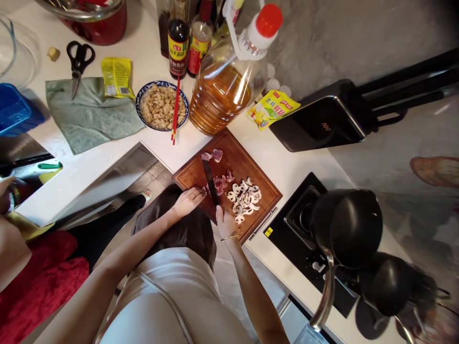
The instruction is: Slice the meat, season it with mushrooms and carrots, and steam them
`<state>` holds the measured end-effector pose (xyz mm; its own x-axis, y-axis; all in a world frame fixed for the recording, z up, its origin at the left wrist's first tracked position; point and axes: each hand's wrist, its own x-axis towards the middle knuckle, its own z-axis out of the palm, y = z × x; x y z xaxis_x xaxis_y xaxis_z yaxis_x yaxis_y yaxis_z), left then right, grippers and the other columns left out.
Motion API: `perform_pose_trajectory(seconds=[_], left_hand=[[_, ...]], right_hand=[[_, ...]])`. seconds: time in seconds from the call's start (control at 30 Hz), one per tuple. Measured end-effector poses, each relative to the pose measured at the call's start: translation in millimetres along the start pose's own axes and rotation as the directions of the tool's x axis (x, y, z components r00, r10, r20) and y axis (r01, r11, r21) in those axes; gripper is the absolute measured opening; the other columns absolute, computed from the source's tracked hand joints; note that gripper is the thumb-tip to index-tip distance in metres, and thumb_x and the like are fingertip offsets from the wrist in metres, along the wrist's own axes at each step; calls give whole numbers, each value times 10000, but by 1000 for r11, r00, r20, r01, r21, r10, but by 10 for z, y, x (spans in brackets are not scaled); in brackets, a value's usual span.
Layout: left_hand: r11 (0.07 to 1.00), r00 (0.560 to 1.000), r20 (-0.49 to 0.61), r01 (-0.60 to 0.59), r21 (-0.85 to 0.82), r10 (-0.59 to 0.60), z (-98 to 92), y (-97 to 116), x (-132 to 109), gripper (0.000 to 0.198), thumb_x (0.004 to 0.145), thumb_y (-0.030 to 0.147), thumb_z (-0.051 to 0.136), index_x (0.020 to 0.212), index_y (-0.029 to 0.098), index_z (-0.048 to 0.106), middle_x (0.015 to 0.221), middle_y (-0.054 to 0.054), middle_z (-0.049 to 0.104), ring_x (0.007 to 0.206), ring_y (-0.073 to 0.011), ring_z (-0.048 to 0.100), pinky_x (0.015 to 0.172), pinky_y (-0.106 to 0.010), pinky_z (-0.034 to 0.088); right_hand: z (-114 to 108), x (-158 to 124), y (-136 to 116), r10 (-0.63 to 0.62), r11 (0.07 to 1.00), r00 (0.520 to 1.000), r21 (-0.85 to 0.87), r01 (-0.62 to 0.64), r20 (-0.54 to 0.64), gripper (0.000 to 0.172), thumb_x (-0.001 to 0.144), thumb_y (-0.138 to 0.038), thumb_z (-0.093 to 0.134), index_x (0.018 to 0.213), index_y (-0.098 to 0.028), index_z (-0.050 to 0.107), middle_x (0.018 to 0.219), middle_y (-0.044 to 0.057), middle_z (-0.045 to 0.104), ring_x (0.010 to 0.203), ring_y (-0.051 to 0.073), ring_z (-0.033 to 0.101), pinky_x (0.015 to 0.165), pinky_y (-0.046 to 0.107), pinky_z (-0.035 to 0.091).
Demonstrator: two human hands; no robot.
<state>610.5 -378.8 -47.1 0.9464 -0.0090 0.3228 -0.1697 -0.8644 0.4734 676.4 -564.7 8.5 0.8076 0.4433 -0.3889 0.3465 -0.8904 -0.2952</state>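
Note:
A wooden cutting board (pixel 263 191) lies at the counter corner before me. My right hand (pixel 225 220) grips a kitchen knife (pixel 210 182) by its handle, and the dark blade points away from me across the board. To the left of the blade, my left hand (pixel 189 201) rests at the board's near edge, its fingers together on a piece of raw meat (pixel 204 190) that is mostly hidden. Small cut pieces of meat (pixel 223 183) lie right of the blade, and larger chunks (pixel 216 155) sit by its tip. Sliced mushrooms (pixel 245 199) are heaped on the board's right side.
Behind the board stand an oil jug (pixel 224 91), sauce bottles (pixel 178 43) and a bowl of pale chopped food (pixel 162 107) with red chopsticks (pixel 175 112) across it. Scissors (pixel 77 64) lie on a green cloth (pixel 91 117). Pans (pixel 346 227) and a knife block (pixel 322 122) are right; another person is left.

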Motion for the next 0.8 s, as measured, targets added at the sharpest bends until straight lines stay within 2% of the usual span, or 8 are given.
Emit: perform_pose_trajectory(seconds=[0.13, 0.3, 0.47, 0.6, 0.7, 0.8], left_hand=[[1000, 999, -45, 19, 14, -19, -10, 7, 3, 227, 923, 174, 476, 1096, 126, 614, 1079, -110, 664, 995, -197, 603, 888, -329, 512], [998, 1000, -2, -11, 64, 11, 13, 20, 35, 209, 922, 147, 462, 1042, 128, 632, 1035, -94, 676, 974, -198, 606, 893, -344, 510], [997, 999, -18, 33, 62, -32, 29, 39, 69, 183, 921, 151, 467, 986, 126, 637, 1005, -90, 682, 956, -195, 605, 878, -337, 513], [996, 998, -22, 58, 68, -57, 39, 49, 85, 174, 923, 159, 468, 938, 123, 638, 911, -93, 680, 911, -198, 610, 819, -330, 522], [997, 998, -4, 68, 49, -68, 38, 51, 87, 189, 931, 161, 451, 954, 124, 635, 929, -98, 678, 929, -194, 607, 840, -336, 518], [997, 997, 24, 69, 40, -70, 35, 51, 77, 200, 934, 166, 445, 986, 129, 634, 995, -98, 676, 959, -197, 600, 857, -346, 515]], right_hand=[[-89, -125, 15, 35, 999, 996, -2, -35, 84, 661, 974, -522, 154, 1014, -132, 686, 867, 145, 714, 810, 226, 669, 695, 290, 468], [-110, -144, -38, 100, 995, 976, -39, -94, 195, 617, 971, -521, 204, 1061, -153, 691, 926, 146, 720, 850, 237, 684, 710, 290, 489], [-151, -128, -38, 111, 993, 968, 3, -114, 224, 556, 975, -484, 253, 1114, -148, 673, 1008, 149, 711, 960, 245, 671, 799, 295, 492], [-214, -203, 108, 48, 994, 976, 88, -68, 214, 522, 975, -475, 271, 1118, -160, 662, 1055, 126, 705, 1006, 220, 657, 847, 276, 479], [-222, -223, 196, 10, 996, 974, 88, -30, 227, 536, 980, -471, 249, 1075, -165, 679, 991, 118, 720, 933, 214, 675, 794, 270, 482], [-170, -101, 117, 30, 999, 968, 19, -35, 249, 554, 979, -477, 259, 968, -154, 709, 877, 134, 726, 832, 228, 686, 699, 270, 467]])
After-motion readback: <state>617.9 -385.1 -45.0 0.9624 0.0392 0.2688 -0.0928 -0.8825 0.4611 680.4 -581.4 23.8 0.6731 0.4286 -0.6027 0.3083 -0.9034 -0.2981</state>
